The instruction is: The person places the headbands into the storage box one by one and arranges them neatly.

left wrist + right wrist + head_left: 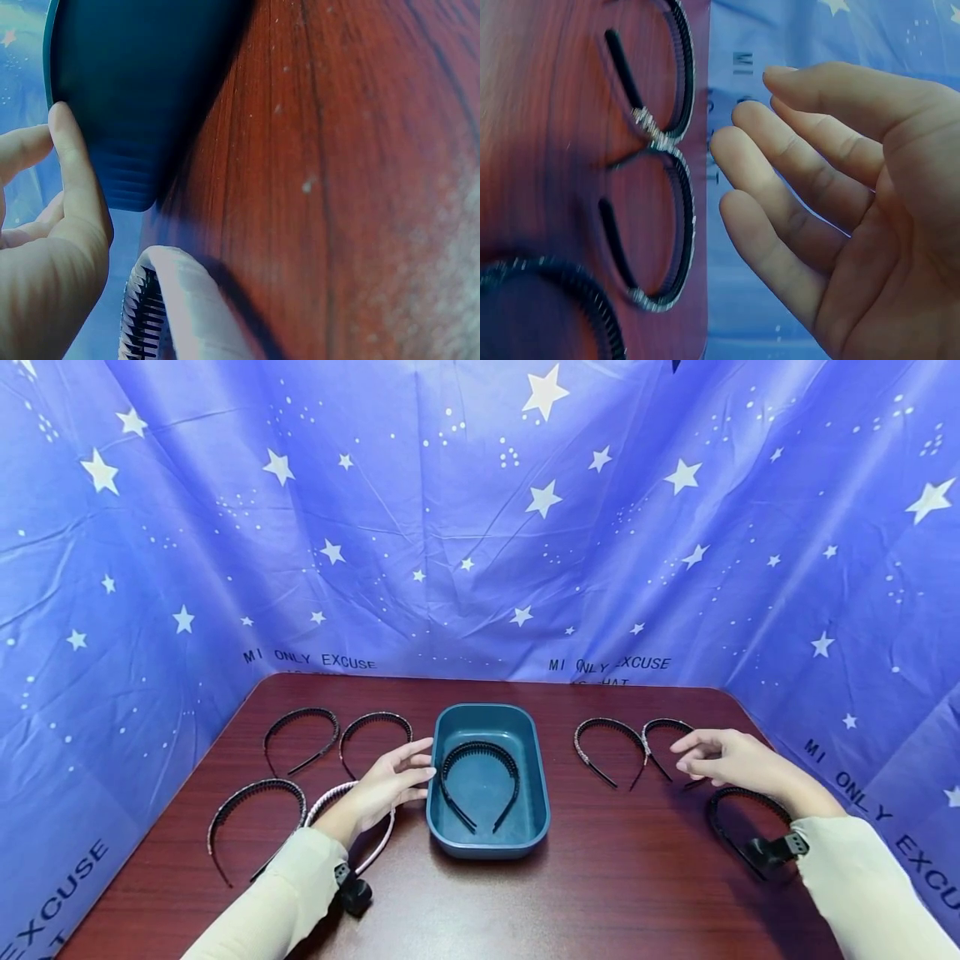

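A blue-green plastic bin [489,841] stands mid-table with a black toothed headband [480,747] lying inside it. My left hand [386,789] touches the bin's left wall with fingers fairly straight. Below that hand is a pale pink headband [378,852], partly hidden by the wrist; its teeth show in the left wrist view. My right hand [723,758] hovers over the right side, fingers loosely bent and nothing in them. Nearest to it are a dark headband with glittery ends [667,723], its neighbour headband [611,723], and a black headband [750,793] under the wrist.
On the left lie more dark headbands: one at the back left [300,713], one beside it [375,717], and one nearer the front [255,787]. The reddish-brown table [600,893] is walled by a blue star-print curtain [480,527].
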`<state>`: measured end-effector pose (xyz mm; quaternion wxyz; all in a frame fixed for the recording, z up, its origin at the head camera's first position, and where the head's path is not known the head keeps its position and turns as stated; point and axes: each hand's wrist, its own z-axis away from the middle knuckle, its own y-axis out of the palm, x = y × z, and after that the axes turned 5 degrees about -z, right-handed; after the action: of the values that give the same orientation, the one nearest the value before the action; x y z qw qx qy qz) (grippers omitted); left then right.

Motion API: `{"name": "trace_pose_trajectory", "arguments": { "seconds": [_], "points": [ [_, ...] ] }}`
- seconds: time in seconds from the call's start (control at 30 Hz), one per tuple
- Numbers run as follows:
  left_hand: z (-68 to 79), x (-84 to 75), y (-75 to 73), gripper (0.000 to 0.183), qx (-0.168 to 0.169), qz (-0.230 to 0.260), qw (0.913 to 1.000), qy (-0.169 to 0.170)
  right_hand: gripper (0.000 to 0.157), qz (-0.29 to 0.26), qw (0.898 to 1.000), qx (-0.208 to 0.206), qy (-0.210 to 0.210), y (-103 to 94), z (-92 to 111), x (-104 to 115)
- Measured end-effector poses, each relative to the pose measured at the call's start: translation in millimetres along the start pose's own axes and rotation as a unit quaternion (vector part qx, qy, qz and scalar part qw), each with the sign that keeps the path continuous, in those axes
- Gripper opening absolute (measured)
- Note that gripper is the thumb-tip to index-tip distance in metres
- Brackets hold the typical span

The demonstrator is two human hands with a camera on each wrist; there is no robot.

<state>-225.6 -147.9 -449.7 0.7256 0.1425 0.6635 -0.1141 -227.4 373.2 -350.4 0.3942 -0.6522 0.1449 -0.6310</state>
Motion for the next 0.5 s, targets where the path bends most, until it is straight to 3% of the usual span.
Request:
{"name": "trace_pose_trajectory", "arguments": {
  "seconds": [0.2, 0.5],
  "points": [
    [0.9, -0.5, -0.3, 0.065, 0.0, 0.0, 1.0, -0.003, 0.038, -0.017, 1.0, -0.008, 0.008, -4.3, 13.4, -15.3],
    [0.7, 0.0, -0.3, 0.066, -0.001, 0.0, 1.0, -0.005, 0.037, 0.016, 0.999, -0.027, 0.028, -15.2, 30.5, -42.6]
  ]
}}
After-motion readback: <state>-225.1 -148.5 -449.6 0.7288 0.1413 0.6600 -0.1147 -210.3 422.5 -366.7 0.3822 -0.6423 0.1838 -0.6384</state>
